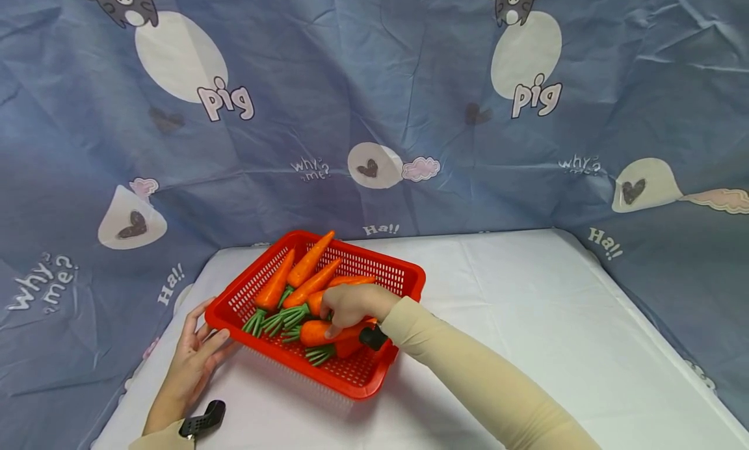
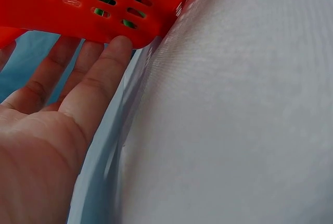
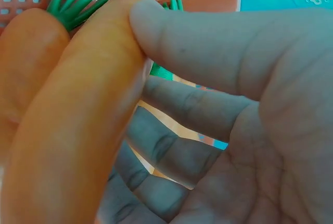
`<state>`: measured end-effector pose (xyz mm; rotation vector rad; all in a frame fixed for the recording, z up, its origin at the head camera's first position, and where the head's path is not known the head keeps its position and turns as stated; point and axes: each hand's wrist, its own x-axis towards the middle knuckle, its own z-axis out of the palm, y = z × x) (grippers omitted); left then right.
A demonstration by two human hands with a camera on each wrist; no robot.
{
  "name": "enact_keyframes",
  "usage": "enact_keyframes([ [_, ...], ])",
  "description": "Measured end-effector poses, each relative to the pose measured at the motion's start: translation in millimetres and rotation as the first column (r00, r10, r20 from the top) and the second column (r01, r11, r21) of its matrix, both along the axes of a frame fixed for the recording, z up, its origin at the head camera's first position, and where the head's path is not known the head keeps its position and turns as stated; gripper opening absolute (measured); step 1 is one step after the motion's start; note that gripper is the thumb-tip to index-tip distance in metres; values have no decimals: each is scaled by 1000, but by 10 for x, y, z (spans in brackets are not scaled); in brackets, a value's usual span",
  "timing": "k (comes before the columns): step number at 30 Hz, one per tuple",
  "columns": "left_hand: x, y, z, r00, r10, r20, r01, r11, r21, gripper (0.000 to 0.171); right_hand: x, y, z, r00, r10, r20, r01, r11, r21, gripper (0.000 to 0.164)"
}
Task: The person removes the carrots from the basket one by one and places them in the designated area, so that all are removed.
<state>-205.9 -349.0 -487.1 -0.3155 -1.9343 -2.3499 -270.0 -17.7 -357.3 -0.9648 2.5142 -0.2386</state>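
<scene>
A red plastic basket [image 1: 383,264] with slotted walls stands on the white table, with several orange carrots [image 1: 275,284] with green stem tops inside. My right hand [image 1: 351,305] reaches into it from the right and holds one carrot [image 3: 78,94], thumb on one side and curled fingers on the other. A second carrot [image 3: 31,52] lies right alongside the held one in the right wrist view. At the basket's near left corner, my left hand [image 1: 190,359] touches the outside. The left wrist view shows its fairly straight fingers [image 2: 101,83] against the lower red wall.
White cloth covers the table [image 1: 497,294], which extends right of the basket. A blue printed curtain [image 1: 374,99] hangs behind and along both sides. Black straps with small devices [image 1: 205,419] sit at both wrists.
</scene>
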Motion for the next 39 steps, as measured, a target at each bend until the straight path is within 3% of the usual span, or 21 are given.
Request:
enact_keyframes([
  [8, -1, 8, 23, 1000, 13, 18, -13, 1000, -20, 67, -8, 65, 41, 999, 28, 45, -27, 999, -29, 37],
  [17, -12, 16, 39, 1000, 12, 21, -11, 999, -38, 67, -32, 152, 75, 992, 44, 120, -29, 992, -127, 34],
  [29, -7, -8, 29, 1000, 1, 29, 1, 998, -55, 67, -55, 252, 78, 961, -6, 277, 82, 961, -265, 40],
  [39, 6, -12, 31, 999, 14, 41, -11, 998, -61, 67, -57, 328, 121, 953, -49, 299, 151, 932, -329, 48],
])
